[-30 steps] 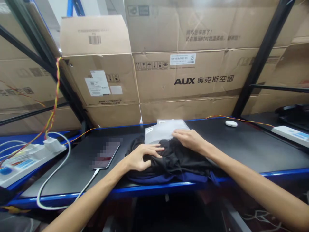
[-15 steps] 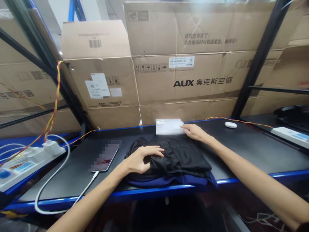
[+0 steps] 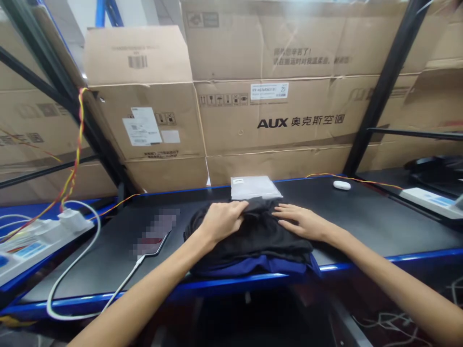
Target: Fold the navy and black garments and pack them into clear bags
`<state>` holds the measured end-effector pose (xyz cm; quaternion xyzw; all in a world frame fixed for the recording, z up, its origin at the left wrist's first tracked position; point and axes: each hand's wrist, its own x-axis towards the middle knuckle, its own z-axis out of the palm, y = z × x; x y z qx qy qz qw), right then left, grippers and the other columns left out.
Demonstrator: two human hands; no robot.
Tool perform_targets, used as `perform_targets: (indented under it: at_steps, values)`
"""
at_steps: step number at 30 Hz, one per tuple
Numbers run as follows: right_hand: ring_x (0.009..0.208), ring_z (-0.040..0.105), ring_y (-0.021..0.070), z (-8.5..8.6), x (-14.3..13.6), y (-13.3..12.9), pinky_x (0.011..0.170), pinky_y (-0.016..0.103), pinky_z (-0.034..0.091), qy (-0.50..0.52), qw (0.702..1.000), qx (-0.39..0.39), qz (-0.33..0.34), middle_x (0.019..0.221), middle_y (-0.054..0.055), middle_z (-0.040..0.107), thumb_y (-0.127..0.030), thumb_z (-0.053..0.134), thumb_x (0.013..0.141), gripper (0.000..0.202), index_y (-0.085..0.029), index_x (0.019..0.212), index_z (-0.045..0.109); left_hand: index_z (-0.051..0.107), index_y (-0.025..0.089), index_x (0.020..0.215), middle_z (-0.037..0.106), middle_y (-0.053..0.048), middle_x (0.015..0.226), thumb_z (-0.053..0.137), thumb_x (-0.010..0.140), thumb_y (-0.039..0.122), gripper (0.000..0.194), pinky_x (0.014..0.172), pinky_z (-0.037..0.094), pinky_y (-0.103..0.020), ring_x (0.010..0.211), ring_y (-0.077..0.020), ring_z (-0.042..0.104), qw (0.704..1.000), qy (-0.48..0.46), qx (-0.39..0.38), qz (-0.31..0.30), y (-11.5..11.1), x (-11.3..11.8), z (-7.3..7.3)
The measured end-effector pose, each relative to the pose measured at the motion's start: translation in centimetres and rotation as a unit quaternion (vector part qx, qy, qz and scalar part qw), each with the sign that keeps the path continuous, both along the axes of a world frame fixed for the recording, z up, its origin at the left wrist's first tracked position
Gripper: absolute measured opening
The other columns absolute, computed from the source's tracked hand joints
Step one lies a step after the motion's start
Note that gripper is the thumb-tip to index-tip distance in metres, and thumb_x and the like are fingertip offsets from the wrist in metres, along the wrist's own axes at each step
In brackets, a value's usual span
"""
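Observation:
A pile of black cloth (image 3: 264, 241) lies at the front edge of the black tabletop, with dark blue cloth (image 3: 260, 265) under it. My left hand (image 3: 224, 221) is closed on the upper left part of the black cloth, which is bunched up at the fingers. My right hand (image 3: 302, 221) rests on the right side of the pile, fingers apart and fairly flat. Just behind the cloth lies a white packet (image 3: 255, 187) with a small label; neither hand touches it.
A phone (image 3: 155, 238) with a white cable lies at the left, beside a power strip (image 3: 25, 250). A small white case (image 3: 342, 185) and another power strip (image 3: 430, 201) are at the right. Cardboard boxes (image 3: 231, 140) stand behind the black tabletop (image 3: 369, 231).
My right hand has let go of the white packet and come down onto the cloth. My left hand has moved up and to the right, closing on the black cloth. The view has shifted slightly.

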<state>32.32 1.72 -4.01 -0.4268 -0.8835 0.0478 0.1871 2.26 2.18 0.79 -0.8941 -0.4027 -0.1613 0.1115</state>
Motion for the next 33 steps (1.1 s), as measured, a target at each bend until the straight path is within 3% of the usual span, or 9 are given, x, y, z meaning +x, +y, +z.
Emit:
perform_targets:
  at_steps: [4, 8, 13, 16, 20, 26, 33]
  values:
    - [0.141, 0.039, 0.0278, -0.2, 0.3, 0.0, 0.118, 0.048, 0.032, 0.007, 0.999, -0.035, 0.000, 0.145, 0.010, 0.053, -0.049, 0.044, 0.098, 0.049, -0.021, 0.135, 0.061, 0.059, 0.022, 0.129, 0.073, -0.009, 0.107, 0.053, 0.087, 0.023, 0.042, 0.073, 0.055, -0.035, 0.091, -0.0276, 0.070, 0.994, 0.112, -0.012, -0.007, -0.7, 2.0, -0.6]
    - [0.143, 0.035, 0.0283, 0.6, 0.8, -0.6, 0.119, 0.048, 0.029, 0.024, 0.997, -0.069, 0.007, 0.148, 0.008, 0.049, -0.050, 0.046, 0.097, 0.051, -0.022, 0.138, 0.057, 0.045, 0.027, 0.144, 0.069, -0.008, 0.121, 0.055, 0.085, 0.033, 0.061, 0.080, 0.054, -0.038, 0.103, -0.0292, 0.067, 0.994, 0.080, -0.070, -0.036, -1.1, 0.6, 0.7]
    - [0.145, 0.031, 0.0284, 0.7, 1.6, -1.4, 0.119, 0.051, 0.028, 0.019, 0.997, -0.077, -0.003, 0.152, 0.004, 0.044, -0.049, 0.048, 0.097, 0.049, -0.029, 0.141, 0.054, 0.048, 0.029, 0.143, 0.055, -0.002, 0.143, 0.053, 0.068, 0.009, 0.078, 0.100, 0.047, -0.036, 0.123, -0.0257, 0.056, 0.976, 0.072, -0.142, -0.150, 0.2, -2.0, 2.6]
    - [0.145, 0.031, 0.0285, 0.3, 1.8, -1.5, 0.119, 0.052, 0.027, 0.028, 0.997, -0.073, 0.001, 0.153, 0.002, 0.044, -0.048, 0.052, 0.096, 0.048, -0.032, 0.141, 0.053, 0.052, 0.027, 0.140, 0.051, -0.005, 0.147, 0.054, 0.067, 0.005, 0.076, 0.107, 0.042, -0.040, 0.130, -0.0275, 0.049, 0.975, 0.085, -0.105, -0.178, 1.8, -2.1, 1.9]
    - [0.145, 0.031, 0.0274, 0.0, 1.9, -1.5, 0.120, 0.050, 0.027, 0.040, 0.997, -0.073, 0.004, 0.153, 0.001, 0.043, -0.047, 0.052, 0.096, 0.048, -0.032, 0.141, 0.053, 0.059, 0.027, 0.132, 0.062, -0.005, 0.134, 0.058, 0.074, 0.007, 0.061, 0.105, 0.044, -0.035, 0.124, -0.0232, 0.056, 0.971, 0.084, -0.099, -0.200, 3.4, -1.6, 0.5]
    - [0.145, 0.031, 0.0278, 0.2, 1.7, -1.6, 0.119, 0.050, 0.028, 0.041, 0.996, -0.075, 0.001, 0.153, 0.002, 0.043, -0.049, 0.052, 0.095, 0.049, -0.031, 0.141, 0.054, 0.065, 0.023, 0.117, 0.072, -0.006, 0.111, 0.064, 0.080, 0.016, 0.038, 0.092, 0.050, -0.031, 0.104, -0.0227, 0.066, 0.978, 0.110, -0.074, -0.162, 3.0, -0.5, 1.0]
    - [0.140, 0.041, 0.0263, 0.1, 1.9, -1.4, 0.117, 0.049, 0.034, 0.085, 0.996, -0.038, -0.012, 0.147, 0.004, 0.051, -0.044, 0.047, 0.097, 0.044, -0.027, 0.136, 0.059, 0.064, 0.019, 0.104, 0.070, -0.010, 0.105, 0.060, 0.084, 0.026, 0.021, 0.086, 0.052, -0.033, 0.096, -0.0258, 0.067, 0.999, -0.011, -0.045, -0.021, -0.2, 4.4, 2.5]
